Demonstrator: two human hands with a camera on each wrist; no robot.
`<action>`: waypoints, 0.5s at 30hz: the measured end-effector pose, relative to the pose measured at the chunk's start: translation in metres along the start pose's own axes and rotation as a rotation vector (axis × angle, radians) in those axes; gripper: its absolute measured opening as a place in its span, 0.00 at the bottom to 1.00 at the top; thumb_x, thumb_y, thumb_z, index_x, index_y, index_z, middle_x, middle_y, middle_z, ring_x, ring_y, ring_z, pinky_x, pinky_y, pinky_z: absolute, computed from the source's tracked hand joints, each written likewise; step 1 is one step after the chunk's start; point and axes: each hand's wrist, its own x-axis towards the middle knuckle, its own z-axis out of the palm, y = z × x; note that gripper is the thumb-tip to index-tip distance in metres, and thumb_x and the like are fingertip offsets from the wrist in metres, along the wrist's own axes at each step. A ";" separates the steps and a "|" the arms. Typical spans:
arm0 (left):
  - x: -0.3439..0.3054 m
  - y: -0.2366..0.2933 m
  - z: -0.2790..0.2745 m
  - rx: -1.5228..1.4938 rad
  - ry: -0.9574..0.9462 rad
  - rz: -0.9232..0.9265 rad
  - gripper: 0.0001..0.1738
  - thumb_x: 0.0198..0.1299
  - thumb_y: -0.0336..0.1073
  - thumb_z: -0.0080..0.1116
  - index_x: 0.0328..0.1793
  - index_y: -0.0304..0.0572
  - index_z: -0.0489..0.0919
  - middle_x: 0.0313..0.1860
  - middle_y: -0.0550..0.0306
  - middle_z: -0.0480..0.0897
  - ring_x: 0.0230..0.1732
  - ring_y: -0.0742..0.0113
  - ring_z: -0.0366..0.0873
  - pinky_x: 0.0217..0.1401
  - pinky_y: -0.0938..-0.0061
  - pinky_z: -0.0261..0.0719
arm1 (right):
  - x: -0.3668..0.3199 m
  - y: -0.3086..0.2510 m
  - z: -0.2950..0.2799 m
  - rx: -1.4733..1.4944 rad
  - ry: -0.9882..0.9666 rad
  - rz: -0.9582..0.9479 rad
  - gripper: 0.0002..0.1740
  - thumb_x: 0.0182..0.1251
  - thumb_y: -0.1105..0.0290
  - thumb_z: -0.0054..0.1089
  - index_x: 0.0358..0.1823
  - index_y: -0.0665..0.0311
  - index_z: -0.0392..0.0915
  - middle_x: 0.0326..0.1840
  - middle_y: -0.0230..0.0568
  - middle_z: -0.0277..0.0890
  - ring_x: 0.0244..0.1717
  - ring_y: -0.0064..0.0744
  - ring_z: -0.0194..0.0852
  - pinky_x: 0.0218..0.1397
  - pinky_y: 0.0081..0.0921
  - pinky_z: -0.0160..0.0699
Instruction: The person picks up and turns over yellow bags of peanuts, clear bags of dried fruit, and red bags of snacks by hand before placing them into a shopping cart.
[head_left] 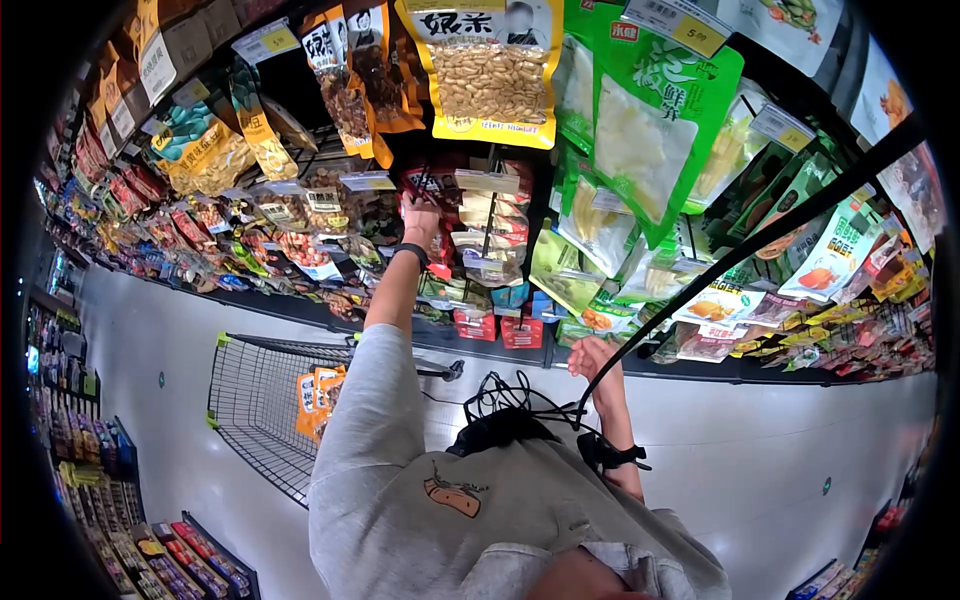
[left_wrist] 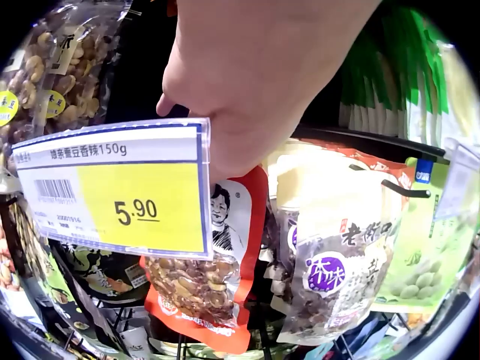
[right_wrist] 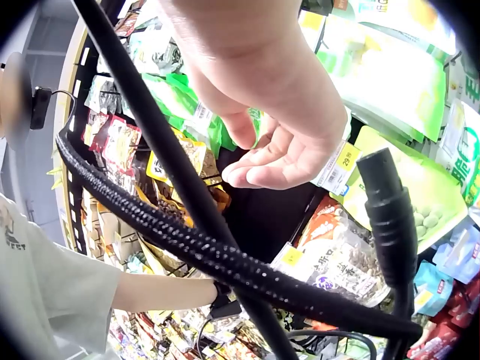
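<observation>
My left hand (head_left: 421, 222) reaches into the rack and grips the top of a red-edged bag of broad beans (left_wrist: 199, 289). In the left wrist view its fingertips are hidden behind a price tag (left_wrist: 142, 206) reading 5.90. A whitish snack bag (left_wrist: 337, 277) hangs just right of the red one. My right hand (head_left: 597, 358) is held low in front of the shelves, its fingers loosely bent with nothing in them, as the right wrist view shows of that hand (right_wrist: 274, 142).
A wire shopping cart (head_left: 260, 420) stands at the left, with orange snack bags (head_left: 318, 395) inside. Green bags (head_left: 645, 140) and a yellow peanut bag (head_left: 490, 85) hang above. Black cables (right_wrist: 225, 262) cross in front of the right wrist camera.
</observation>
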 end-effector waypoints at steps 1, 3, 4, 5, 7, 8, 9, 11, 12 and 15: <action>0.006 -0.001 0.012 -0.027 0.065 -0.030 0.14 0.60 0.36 0.48 0.45 0.53 0.84 0.47 0.57 0.83 0.57 0.61 0.76 0.70 0.40 0.50 | 0.000 -0.001 0.000 -0.007 -0.002 -0.004 0.14 0.70 0.63 0.49 0.36 0.67 0.74 0.24 0.37 0.76 0.24 0.25 0.74 0.30 0.19 0.72; 0.010 -0.003 0.021 -0.047 0.058 -0.016 0.14 0.60 0.36 0.48 0.48 0.52 0.82 0.48 0.56 0.83 0.56 0.62 0.77 0.68 0.39 0.52 | -0.003 -0.003 -0.002 -0.015 -0.003 -0.016 0.14 0.70 0.63 0.48 0.35 0.67 0.74 0.25 0.37 0.76 0.24 0.25 0.74 0.30 0.19 0.72; 0.013 -0.006 0.023 -0.021 0.055 0.007 0.14 0.60 0.35 0.48 0.49 0.51 0.81 0.48 0.58 0.83 0.55 0.61 0.78 0.68 0.39 0.53 | -0.005 -0.003 -0.003 -0.011 0.005 -0.023 0.14 0.70 0.63 0.48 0.35 0.67 0.74 0.25 0.37 0.76 0.24 0.25 0.74 0.30 0.19 0.72; 0.012 -0.007 0.024 -0.014 0.092 0.012 0.14 0.60 0.35 0.48 0.48 0.51 0.82 0.48 0.58 0.83 0.54 0.61 0.79 0.68 0.39 0.54 | -0.005 -0.003 -0.004 -0.009 0.010 -0.021 0.14 0.70 0.63 0.48 0.35 0.68 0.74 0.25 0.37 0.76 0.25 0.25 0.74 0.30 0.19 0.72; 0.006 -0.007 0.017 -0.010 0.071 0.014 0.13 0.60 0.35 0.48 0.45 0.52 0.83 0.45 0.57 0.83 0.52 0.61 0.79 0.68 0.40 0.55 | -0.006 -0.003 -0.005 -0.004 0.015 -0.024 0.14 0.71 0.63 0.48 0.35 0.68 0.74 0.25 0.37 0.76 0.25 0.25 0.74 0.30 0.19 0.72; 0.004 -0.006 0.013 -0.007 0.074 0.016 0.13 0.60 0.35 0.48 0.45 0.52 0.83 0.45 0.57 0.83 0.52 0.61 0.79 0.68 0.40 0.55 | -0.007 -0.003 -0.005 -0.009 0.013 -0.021 0.14 0.71 0.63 0.47 0.36 0.68 0.74 0.25 0.37 0.76 0.25 0.25 0.74 0.30 0.19 0.72; 0.001 -0.006 0.012 0.019 0.072 0.025 0.12 0.59 0.36 0.49 0.44 0.53 0.83 0.44 0.57 0.83 0.51 0.60 0.80 0.67 0.40 0.56 | -0.007 -0.003 -0.006 -0.014 0.010 -0.016 0.14 0.71 0.63 0.47 0.36 0.68 0.74 0.25 0.37 0.76 0.25 0.25 0.74 0.30 0.19 0.72; -0.008 -0.009 0.010 0.031 0.105 0.056 0.10 0.57 0.36 0.51 0.41 0.53 0.83 0.39 0.57 0.83 0.49 0.58 0.80 0.66 0.40 0.57 | -0.007 -0.002 -0.006 -0.011 0.002 0.001 0.14 0.71 0.63 0.47 0.36 0.68 0.74 0.25 0.37 0.76 0.25 0.25 0.74 0.30 0.19 0.72; -0.003 -0.010 0.023 0.032 0.102 0.054 0.10 0.57 0.36 0.51 0.41 0.53 0.83 0.39 0.57 0.83 0.49 0.58 0.80 0.66 0.40 0.57 | -0.008 -0.001 -0.006 -0.012 -0.006 0.015 0.14 0.71 0.63 0.47 0.36 0.68 0.74 0.25 0.37 0.76 0.25 0.25 0.74 0.30 0.19 0.71; 0.012 -0.013 0.058 -0.012 0.252 -0.032 0.08 0.54 0.32 0.53 0.36 0.49 0.82 0.36 0.53 0.83 0.48 0.56 0.80 0.66 0.40 0.58 | -0.009 0.000 -0.003 -0.024 -0.010 0.030 0.14 0.71 0.63 0.48 0.36 0.68 0.74 0.25 0.37 0.76 0.25 0.25 0.74 0.30 0.19 0.71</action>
